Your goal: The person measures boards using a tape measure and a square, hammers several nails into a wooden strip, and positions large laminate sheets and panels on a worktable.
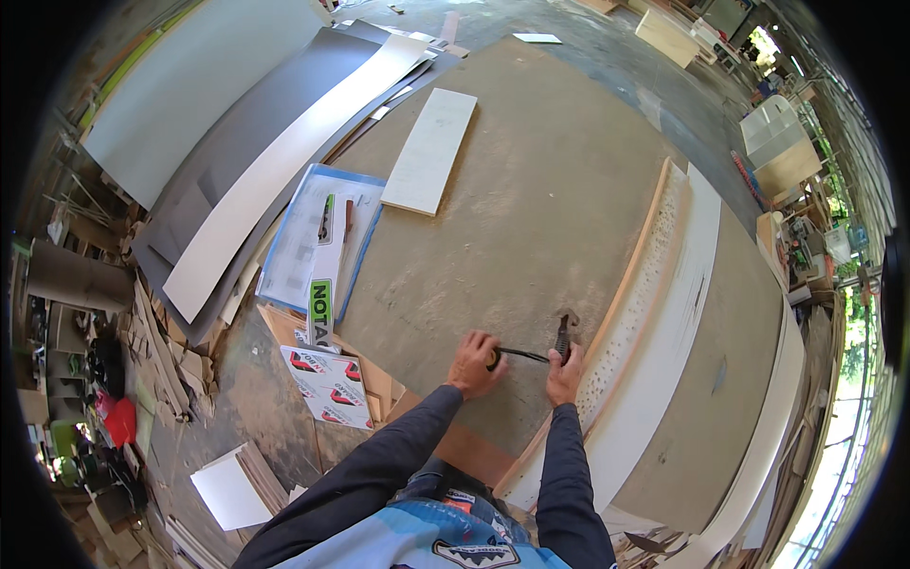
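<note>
Hand tool (564, 339) with a hooked end, held over the near part of the worktop (531, 218), just left of the speckled strip (629, 341) that runs along the worktop's right side. Fingers of the right hand (564, 377) are closed around its dark handle; those of the left hand (476, 366) are curled around a small black-and-yellow thing (494, 358), mostly hidden, left of the tool over the same worktop. Between the hands runs a dark cord (523, 354); whether it is a cord or a thin band I cannot tell.

The likeliest trouble is in that cord: pulled taut by hands drawing apart, it could jerk the tool sideways, or, left slack, catch on the hooked end. A slip to the right could send the hook into the strip's wooden edge (614, 327) and mar it. Pale dust on the worktop might let a loose piece slide, such as the white plank (431, 152) toward the worktop's far left. The folder (294, 237) overhangs the worktop's left edge, so an elbow's knock could tip it off.
</note>
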{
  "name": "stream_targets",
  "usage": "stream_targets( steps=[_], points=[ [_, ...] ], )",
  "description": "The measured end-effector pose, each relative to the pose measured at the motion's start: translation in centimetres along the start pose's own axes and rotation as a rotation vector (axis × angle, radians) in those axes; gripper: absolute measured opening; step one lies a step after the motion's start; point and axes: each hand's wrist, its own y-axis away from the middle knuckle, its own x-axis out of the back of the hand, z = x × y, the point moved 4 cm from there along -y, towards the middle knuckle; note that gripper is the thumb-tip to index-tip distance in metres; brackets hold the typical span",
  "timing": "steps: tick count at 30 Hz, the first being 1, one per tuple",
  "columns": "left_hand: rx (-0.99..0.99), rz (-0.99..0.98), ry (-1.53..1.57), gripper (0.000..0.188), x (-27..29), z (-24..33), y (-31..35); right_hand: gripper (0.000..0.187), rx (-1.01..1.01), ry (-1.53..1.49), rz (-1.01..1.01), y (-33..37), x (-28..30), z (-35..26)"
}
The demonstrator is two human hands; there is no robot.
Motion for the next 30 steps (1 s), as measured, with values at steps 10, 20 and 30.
stream_targets(
  steps=[10,20,30],
  points=[
    [0.446,0.477,-0.353,0.027,5.4,-5.5,-3.0,0.058,-0.005,0.058,0.414,9.3,14.9,6.1],
    [0.604,0.580,-0.180,0.061,5.3,0.5,4.4,0.041,-0.612,0.578,0.528,22.2,28.7,26.8],
    [0.296,-0.294,-0.086,0.083,-4.6,15.5,17.7,0.041,-0.784,0.898,0.547,23.1,32.7,29.3]
  ],
)
